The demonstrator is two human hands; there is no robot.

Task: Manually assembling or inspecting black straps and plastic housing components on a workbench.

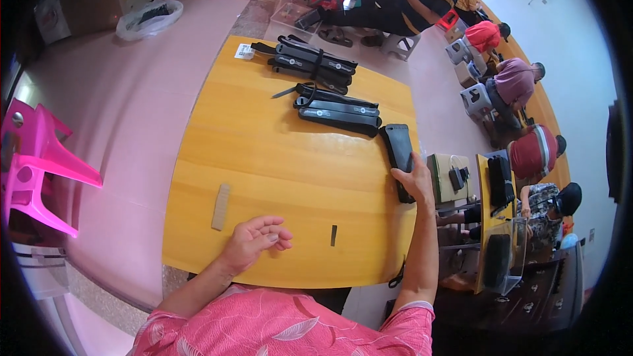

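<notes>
At the table's right edge, my right hand point(415, 181) is closed round a stack of flat black straps point(397, 145), thumb on top. My left hand point(256, 240) hovers over the near side of the table, fingers loosely bent and apart, with nothing in it. A small brown strip point(221, 207) lies just beyond that hand. Between my two hands is a short dark strip point(333, 235) on the wood. Farther off lie two bundles of black straps with white markings, one tied bundle point(313, 62) at the back and another bundle point(337, 111) nearer.
The yellow wooden table point(283, 171) carries a white label point(244, 51) at its far left corner. A pink plastic stool point(39, 165) stands on the left, a plastic bag point(150, 18) on the floor behind. Several people sit working along the right wall, beside a box point(448, 178).
</notes>
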